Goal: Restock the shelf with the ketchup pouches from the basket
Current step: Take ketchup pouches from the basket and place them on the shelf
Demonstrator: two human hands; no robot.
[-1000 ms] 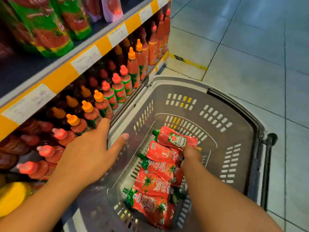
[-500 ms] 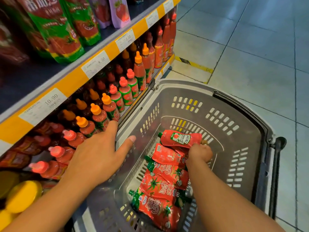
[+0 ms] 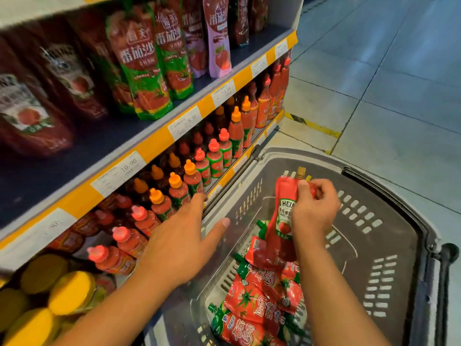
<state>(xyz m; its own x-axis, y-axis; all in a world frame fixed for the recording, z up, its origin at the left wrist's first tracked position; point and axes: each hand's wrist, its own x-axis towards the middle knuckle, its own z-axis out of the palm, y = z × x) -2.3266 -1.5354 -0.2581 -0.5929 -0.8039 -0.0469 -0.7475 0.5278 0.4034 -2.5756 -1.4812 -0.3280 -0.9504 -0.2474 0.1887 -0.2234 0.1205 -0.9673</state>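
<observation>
Heinz ketchup pouch (image 3: 283, 216): upright, above the grey basket (image 3: 389, 245), gripped by right hand (image 3: 314, 211). More pouches (image 3: 257, 305) heaped at basket's near left. Left hand (image 3: 179, 243): fingers straight, resting on basket's left rim, holding nothing. Shelf (image 3: 154, 143) left.

The scene was fairly dim, with a cool bluish cast on the floor tiles (image 3: 389, 78) and soft, faint shadows. Pouches on the upper shelf (image 3: 30, 106) at the left were blurred and dark. Wide-angle distortion bent the shelf edge (image 3: 154, 141) and the frame's borders.
</observation>
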